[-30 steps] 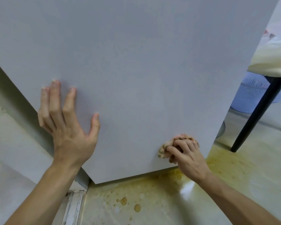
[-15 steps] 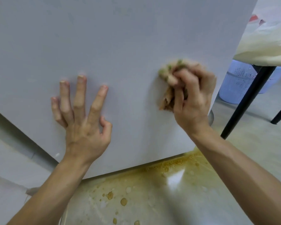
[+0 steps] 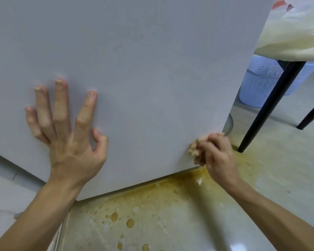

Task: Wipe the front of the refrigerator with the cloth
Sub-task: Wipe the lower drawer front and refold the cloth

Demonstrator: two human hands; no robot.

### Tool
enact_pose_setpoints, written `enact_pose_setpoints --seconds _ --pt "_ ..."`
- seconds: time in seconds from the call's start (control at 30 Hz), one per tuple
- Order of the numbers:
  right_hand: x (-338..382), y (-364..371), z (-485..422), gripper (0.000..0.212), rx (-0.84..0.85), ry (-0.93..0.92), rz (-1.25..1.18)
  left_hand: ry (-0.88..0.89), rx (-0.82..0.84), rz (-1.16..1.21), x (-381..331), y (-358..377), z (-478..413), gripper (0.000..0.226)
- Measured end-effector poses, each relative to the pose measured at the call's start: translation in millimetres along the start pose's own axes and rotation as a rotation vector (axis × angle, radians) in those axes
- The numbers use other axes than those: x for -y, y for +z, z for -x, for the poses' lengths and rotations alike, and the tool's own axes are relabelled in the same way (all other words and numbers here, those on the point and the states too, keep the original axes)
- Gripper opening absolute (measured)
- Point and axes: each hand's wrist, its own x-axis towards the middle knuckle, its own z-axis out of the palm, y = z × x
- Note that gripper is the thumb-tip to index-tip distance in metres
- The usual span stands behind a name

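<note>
You are wiping the flat pale-grey refrigerator front (image 3: 143, 69): your right hand (image 3: 217, 154) is gripping the crumpled tan cloth (image 3: 193, 150) at its lower-right corner, while your left hand (image 3: 69, 134) is splayed wide at centre-left, bracing. Next — I judge — sweep across unwiped panel, keeping pressure.

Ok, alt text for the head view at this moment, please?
A person's right hand presses a bunched cloth against the lower right corner of a white refrigerator front, while the left hand rests flat on it with fingers spread. Yellow-brown stains mark the floor below.
</note>
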Motion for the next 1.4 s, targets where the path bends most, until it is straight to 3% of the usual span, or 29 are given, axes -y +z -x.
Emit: enact_pose_setpoints --seconds 0.17,0.3,0.43,0.63,0.77,0.83,1.03,1.17,1.27,1.4 --pt "35.3 -37.1 -77.0 0.015 -0.443 0.121 -0.141 0.097 0.021 -0.007 -4.5 10.4 16.1 0.073" --pt "44.8 -52.5 -116.5 0.017 -0.604 0.083 -0.153 0.091 0.019 -0.006 -3.6 15.3 19.7 0.072" --pt "39.5 -25.0 -95.6 0.018 -0.557 0.003 -0.06 0.097 0.014 -0.021 -0.8 15.2 21.3 0.07" --pt "41.0 42.9 2.1 0.017 -0.165 -0.15 -0.039 0.097 0.03 -0.038 -3.2 10.3 20.8 0.076" --pt "39.2 38.9 1.3 0.019 -0.093 -0.108 -0.033 0.098 0.065 -0.045 2.2 5.8 25.1 0.08" --pt "50.3 20.8 -16.8 0.018 -0.132 -0.112 -0.071 0.096 0.061 -0.051 4.7 3.1 25.3 0.078" --pt "80.7 -50.1 -139.1 0.023 -0.61 0.067 -0.255 0.079 0.09 -0.058 7.7 -4.2 21.7 0.078" --pt "97.7 -80.9 -196.2 0.027 -0.8 0.123 -0.266 0.076 0.109 -0.066 6.5 -5.8 22.4 0.082" --pt "114.1 -56.2 -178.0 0.026 -0.734 0.114 -0.209 0.075 0.107 -0.069 8.0 -8.8 21.4 0.083" --pt "113.9 14.1 -93.0 0.016 -0.435 -0.143 -0.097 0.082 0.112 -0.066 12.7 -13.1 25.0 0.084"
